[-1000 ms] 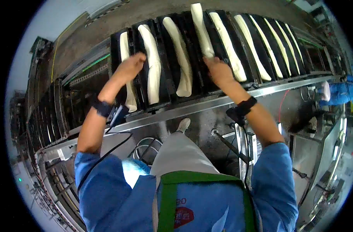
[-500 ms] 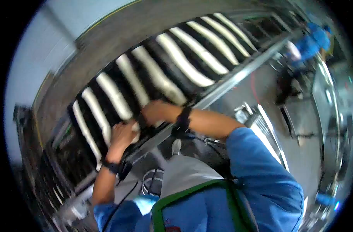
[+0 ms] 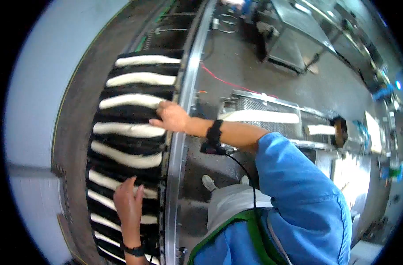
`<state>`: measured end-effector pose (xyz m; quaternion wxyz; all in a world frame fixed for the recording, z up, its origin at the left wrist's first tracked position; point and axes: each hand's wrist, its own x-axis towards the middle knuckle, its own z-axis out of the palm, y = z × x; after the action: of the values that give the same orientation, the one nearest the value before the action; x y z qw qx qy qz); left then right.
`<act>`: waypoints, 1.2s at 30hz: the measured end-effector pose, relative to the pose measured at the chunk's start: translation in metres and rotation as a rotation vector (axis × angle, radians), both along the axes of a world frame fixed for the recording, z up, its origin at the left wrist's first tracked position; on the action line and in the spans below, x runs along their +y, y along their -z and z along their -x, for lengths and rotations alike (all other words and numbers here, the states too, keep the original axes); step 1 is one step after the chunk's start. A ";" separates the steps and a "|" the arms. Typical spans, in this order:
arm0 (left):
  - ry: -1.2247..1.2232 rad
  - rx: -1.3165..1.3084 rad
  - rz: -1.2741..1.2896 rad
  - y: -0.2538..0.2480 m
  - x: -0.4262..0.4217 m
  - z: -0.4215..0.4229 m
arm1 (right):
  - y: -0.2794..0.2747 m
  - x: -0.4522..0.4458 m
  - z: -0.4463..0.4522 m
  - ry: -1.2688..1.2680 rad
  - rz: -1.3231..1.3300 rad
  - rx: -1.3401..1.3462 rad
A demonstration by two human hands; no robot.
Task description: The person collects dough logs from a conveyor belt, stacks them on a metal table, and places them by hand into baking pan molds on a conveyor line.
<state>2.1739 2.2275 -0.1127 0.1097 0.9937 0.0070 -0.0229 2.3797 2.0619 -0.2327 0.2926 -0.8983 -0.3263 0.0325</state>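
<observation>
Dim light; glare streaks the metal rail (image 3: 176, 154) along the near edge of the trays (image 3: 133, 89); fisheye distortion curves the outskirts, with 4 black corners.

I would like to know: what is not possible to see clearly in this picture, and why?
- Head view: the middle of one pale strip, hidden behind the left hand.
- Head view: the near end of the third strip from the top, covered by the right hand.
- Head view: most of the blue clothing, cut off by the top edge.
</observation>
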 end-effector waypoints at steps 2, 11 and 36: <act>0.222 -0.100 0.014 -0.001 -0.035 -0.065 | -0.005 -0.053 0.008 0.037 -0.261 -0.298; 0.334 0.019 -0.145 0.090 -0.064 -0.273 | 0.081 -0.256 0.029 0.354 0.375 0.067; 1.685 0.680 0.486 0.088 -0.502 0.148 | -0.096 -0.425 0.846 2.543 0.377 -0.051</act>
<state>2.0264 1.7258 -0.2010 0.2533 0.5612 -0.6877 -0.3847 1.5333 1.6365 -0.1364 -0.0195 -0.6041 0.7598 -0.2396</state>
